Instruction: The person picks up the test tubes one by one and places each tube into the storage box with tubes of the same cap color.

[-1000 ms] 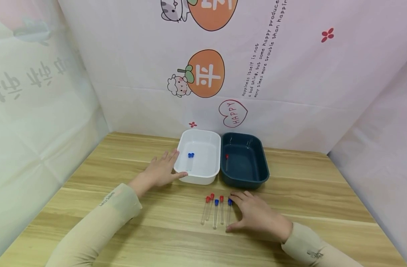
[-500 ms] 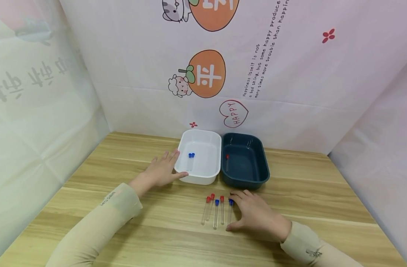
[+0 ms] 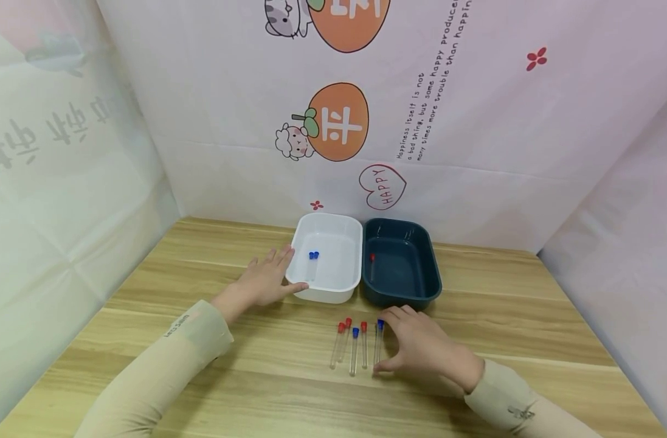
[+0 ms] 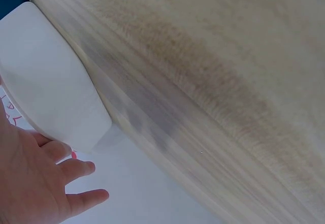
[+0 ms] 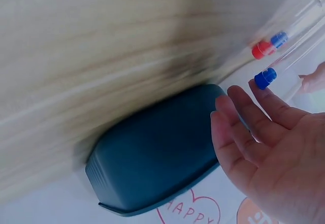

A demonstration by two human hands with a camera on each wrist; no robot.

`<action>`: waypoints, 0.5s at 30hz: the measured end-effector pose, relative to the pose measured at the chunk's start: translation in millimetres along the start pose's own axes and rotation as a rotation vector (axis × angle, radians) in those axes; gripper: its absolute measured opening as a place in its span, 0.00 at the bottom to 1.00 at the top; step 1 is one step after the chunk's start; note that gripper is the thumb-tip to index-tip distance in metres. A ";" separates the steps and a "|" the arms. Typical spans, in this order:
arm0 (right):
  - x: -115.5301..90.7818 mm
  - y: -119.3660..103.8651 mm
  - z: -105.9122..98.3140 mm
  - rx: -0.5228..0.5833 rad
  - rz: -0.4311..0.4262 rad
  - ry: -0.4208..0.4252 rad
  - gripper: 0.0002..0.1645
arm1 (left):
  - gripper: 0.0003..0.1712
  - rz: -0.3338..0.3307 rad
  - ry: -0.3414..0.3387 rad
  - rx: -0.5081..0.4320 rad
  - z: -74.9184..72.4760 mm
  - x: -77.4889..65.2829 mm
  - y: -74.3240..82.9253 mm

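My right hand [image 3: 423, 344] pinches a blue-capped test tube [image 3: 379, 347] lengthwise, with a fingertip at the cap and the thumb near the round bottom. In the right wrist view, that fingertip meets the blue cap [image 5: 265, 78], while the thumb is out of sight. Left of this tube lie another blue-capped tube [image 3: 353, 353] and several red-capped ones [image 3: 364, 347] on the table. My left hand [image 3: 263, 283] rests against the near left side of the white basin [image 3: 324, 294], fingers spread and fairly straight; the left wrist view shows the fingers [image 4: 76, 170] beside the basin wall.
Two blue-capped tubes [image 3: 314, 264] lie inside the white basin. Directly right of it stands a dark teal basin [image 3: 401, 301] holding one red-capped tube [image 3: 372, 266]. Both basins back onto a printed white cloth [image 3: 448, 194]. The wooden table [image 3: 256, 377] spreads around them.
My right hand has shifted slightly away and to the right, and the blue-capped test tube has moved with it. The left hand and the basins stay where they were.
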State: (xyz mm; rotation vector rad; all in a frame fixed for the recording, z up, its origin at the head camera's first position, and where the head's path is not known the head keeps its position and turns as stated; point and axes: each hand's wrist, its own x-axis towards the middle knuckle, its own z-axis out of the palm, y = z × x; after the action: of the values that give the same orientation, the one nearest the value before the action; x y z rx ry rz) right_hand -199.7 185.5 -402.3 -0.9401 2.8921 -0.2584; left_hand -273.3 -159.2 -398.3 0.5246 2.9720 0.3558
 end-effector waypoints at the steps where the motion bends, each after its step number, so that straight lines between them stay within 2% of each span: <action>1: -0.5 -0.3 -1.5 -0.001 -0.004 0.005 0.59 | 0.59 0.000 -0.001 0.002 0.1 0.0 0.1; 15: -3.1 -8.2 -36.1 -0.023 -0.050 0.067 0.55 | 0.60 -0.005 0.003 0.002 1.8 0.1 -0.6</action>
State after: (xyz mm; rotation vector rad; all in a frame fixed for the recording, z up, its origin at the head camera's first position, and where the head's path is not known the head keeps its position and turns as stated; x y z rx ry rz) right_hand -197.4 185.6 -365.3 -1.0289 2.9410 -0.2653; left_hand -273.4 -159.4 -400.2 0.5170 2.9767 0.3535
